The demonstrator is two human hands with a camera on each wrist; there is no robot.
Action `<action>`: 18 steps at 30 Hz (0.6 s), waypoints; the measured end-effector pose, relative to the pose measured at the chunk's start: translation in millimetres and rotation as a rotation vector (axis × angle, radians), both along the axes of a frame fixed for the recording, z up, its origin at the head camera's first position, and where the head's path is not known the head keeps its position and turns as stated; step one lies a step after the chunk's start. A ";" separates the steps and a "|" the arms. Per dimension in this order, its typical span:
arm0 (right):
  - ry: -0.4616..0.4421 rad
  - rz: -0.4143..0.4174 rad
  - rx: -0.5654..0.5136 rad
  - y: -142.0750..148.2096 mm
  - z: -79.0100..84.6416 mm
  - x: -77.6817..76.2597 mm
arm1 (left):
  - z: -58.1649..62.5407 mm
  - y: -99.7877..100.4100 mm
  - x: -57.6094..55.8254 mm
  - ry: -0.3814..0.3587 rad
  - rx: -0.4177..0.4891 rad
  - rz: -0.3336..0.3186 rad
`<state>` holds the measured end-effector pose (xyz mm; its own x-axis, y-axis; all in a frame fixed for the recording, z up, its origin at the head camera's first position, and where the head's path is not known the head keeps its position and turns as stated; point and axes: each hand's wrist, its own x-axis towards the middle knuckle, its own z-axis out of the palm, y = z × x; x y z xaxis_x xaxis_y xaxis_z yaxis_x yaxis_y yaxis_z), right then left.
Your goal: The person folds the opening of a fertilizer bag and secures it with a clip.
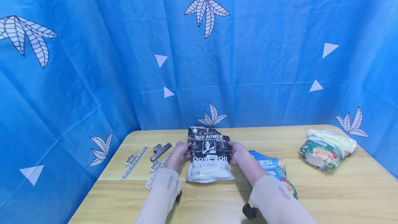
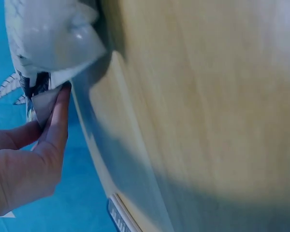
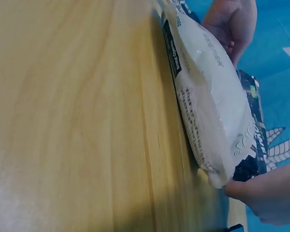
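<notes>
Pale sleeves (image 1: 280, 196) nearest, entering the head view from 7 and 5 o'clock. Black-and-white bag (image 1: 214, 149) sits between the hands over the table (image 1: 109, 199); lower part bulges, contents hidden. Left hand (image 1: 181, 152): thumb and fingers clamped on bag's edge at 9 o'clock. Right hand (image 1: 239, 153): clamped on edge at 3 o'clock, fingertips partly hidden. From that bag: blue bag (image 1: 275, 172) between 3 and 4 o'clock; green bag (image 1: 324, 151), bulging, well apart at 3; two white clips (image 1: 134, 163) and black clip (image 1: 160, 151) toward 9.
</notes>
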<state>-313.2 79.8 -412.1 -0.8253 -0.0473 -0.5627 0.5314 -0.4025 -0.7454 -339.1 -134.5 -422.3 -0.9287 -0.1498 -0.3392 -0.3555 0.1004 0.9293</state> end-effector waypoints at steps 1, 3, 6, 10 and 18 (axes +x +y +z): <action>0.009 -0.006 0.005 -0.3 1.4 1.6 | 1.0 0.5 0.9 0.013 0.013 0.002; 0.022 -0.026 -0.003 -1.0 3.8 4.2 | 3.6 1.6 3.7 0.044 0.028 0.010; 0.045 -0.081 -0.034 -1.3 5.9 8.9 | 8.4 5.1 10.2 0.094 0.037 0.016; 0.106 -0.149 -0.065 -0.5 6.3 14.1 | 17.8 9.4 19.8 0.158 -0.013 0.016; 0.252 -0.161 0.045 0.2 21.3 34.6 | 33.0 9.4 41.2 0.362 -0.019 0.058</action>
<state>-278.6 80.0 -390.8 -0.9341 0.1153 -0.3379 0.2597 -0.4301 -0.8646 -297.8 -125.1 -389.2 -0.9779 -0.2089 0.0129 -0.0099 0.1078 0.9941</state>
